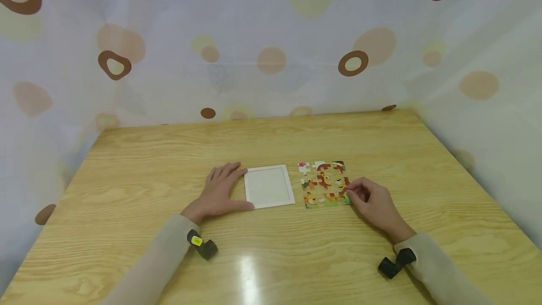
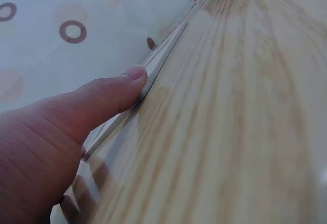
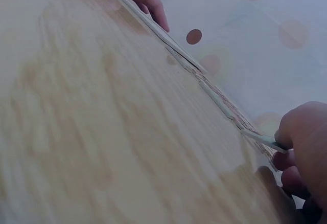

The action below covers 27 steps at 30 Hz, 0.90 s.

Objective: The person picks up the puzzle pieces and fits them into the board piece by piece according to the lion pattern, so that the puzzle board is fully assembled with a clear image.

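A square white frame with a pale inner panel lies flat on the table. My left hand spans its left side, thumb resting on the near corner and index finger at the far corner. In the left wrist view, the straight thumb presses on the frame's edge. Right of the frame lie several jigsaw pieces with brown animal pictures, in loose rows with gaps. My right hand pinches a jigsaw piece between thumb and fingers at the lower right, tilted up from the table in the right wrist view.
The wooden table reaches back to a patterned curtain, which also hangs along both sides. Dark wrist cameras are strapped on both sleeves, the left one and the right one close over the tabletop.
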Available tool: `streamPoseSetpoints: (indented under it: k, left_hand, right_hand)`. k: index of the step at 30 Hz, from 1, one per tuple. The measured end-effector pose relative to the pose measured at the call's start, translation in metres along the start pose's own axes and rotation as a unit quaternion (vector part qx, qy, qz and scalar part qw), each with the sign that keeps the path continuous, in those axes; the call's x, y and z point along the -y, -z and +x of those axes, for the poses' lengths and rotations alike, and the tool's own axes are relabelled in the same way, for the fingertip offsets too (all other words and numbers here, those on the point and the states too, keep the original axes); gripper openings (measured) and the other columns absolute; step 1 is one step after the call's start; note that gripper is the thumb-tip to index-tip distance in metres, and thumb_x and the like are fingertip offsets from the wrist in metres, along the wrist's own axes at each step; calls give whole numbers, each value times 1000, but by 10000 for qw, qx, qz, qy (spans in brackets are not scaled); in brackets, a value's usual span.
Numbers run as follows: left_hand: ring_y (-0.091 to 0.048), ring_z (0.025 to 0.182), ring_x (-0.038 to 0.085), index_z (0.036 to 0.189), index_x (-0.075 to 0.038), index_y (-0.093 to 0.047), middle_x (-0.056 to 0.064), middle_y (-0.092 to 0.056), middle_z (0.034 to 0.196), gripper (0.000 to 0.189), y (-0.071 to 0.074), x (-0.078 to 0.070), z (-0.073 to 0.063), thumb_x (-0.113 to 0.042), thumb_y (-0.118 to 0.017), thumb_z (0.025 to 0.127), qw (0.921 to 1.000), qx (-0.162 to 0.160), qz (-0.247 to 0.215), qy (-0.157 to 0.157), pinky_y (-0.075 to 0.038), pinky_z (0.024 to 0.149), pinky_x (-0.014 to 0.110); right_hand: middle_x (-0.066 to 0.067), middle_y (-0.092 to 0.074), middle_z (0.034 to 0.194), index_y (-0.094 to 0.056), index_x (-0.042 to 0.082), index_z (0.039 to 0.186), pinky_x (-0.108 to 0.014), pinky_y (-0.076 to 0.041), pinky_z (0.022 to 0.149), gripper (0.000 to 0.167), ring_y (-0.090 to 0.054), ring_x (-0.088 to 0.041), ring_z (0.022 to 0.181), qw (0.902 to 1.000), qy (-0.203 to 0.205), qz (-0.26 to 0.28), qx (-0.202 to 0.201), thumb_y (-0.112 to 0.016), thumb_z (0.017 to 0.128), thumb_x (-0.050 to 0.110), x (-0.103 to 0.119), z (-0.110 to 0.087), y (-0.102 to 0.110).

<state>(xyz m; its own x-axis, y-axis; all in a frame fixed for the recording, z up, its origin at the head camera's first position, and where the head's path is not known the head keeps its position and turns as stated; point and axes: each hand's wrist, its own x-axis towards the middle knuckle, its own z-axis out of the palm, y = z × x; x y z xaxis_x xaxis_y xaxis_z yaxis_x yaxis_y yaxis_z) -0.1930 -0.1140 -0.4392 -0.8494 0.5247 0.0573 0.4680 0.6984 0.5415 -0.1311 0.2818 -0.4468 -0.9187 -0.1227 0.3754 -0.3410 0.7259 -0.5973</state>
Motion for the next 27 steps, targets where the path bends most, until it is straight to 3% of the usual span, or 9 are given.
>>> streamPoseSetpoints:
  k: [14, 21, 27]
  left_hand:
    - [-15, 146, 35, 148, -14, -37, 12, -24, 158, 93, 5, 1, -6, -55, -75, 74, 9999, -30, 10, 121, -3, 116, 58]
    - [-17, 145, 35, 148, -15, -38, 12, -25, 157, 95, 3, 2, -8, -57, -76, 72, 10000, -36, 41, 83, -3, 116, 58]
    - [-16, 145, 35, 150, -6, -29, 15, -23, 157, 98, -3, -2, -7, -54, -73, 77, 9992, -1, -398, 76, -5, 117, 57]
  right_hand:
    - [0, -54, 71, -62, 6, 85, -21, -37, 51, 15, -39, -2, 58, 9976, 457, -493, -170, -68, 79, -7, 0, 8, -4]
    - [-2, -55, 73, -61, 4, 89, -21, -37, 52, 7, -40, -3, 58, 9997, -68, -223, -120, -64, 86, -2, 5, 8, -3]
    - [-6, -55, 76, -60, 1, 94, -20, -37, 54, 3, -42, -5, 61, 9986, -521, -6, -79, -59, 92, 1, 7, 6, 11]
